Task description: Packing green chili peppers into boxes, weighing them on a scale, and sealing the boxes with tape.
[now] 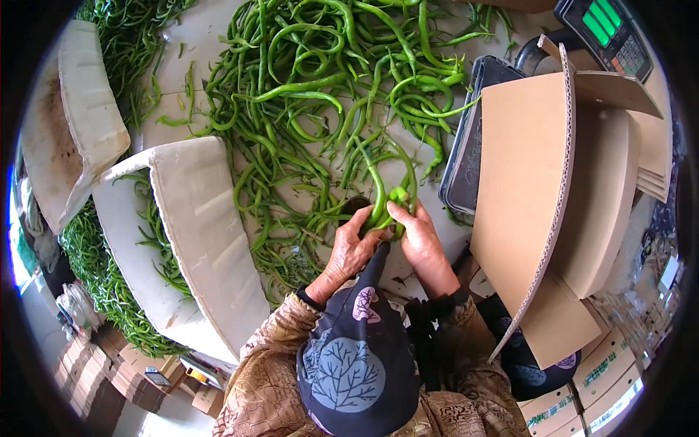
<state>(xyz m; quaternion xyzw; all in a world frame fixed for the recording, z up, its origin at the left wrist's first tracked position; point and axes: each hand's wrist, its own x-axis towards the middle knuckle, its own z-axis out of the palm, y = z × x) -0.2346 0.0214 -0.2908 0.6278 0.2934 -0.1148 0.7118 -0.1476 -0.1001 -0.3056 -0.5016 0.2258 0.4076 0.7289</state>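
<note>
Several long green chili peppers (378,191) are bunched between my two hands, their stem ends gathered near my fingertips. My left hand (351,251) is closed around the bunch from the left. From the other side, my right hand (421,244) grips it with the thumb pressed on top. Just beyond my hands spreads a large loose pile of long, curled green chili peppers (291,95) on a pale surface. A small dark round object (356,205) lies partly hidden beside my left fingers.
An open cardboard box (520,167) stands at my right, next to a dark tray-like plate (466,156) and a scale display (606,33). White padded boards (211,218) form a barrier at left, with more peppers (109,284) behind. Cardboard stacks (87,371) stand lower left.
</note>
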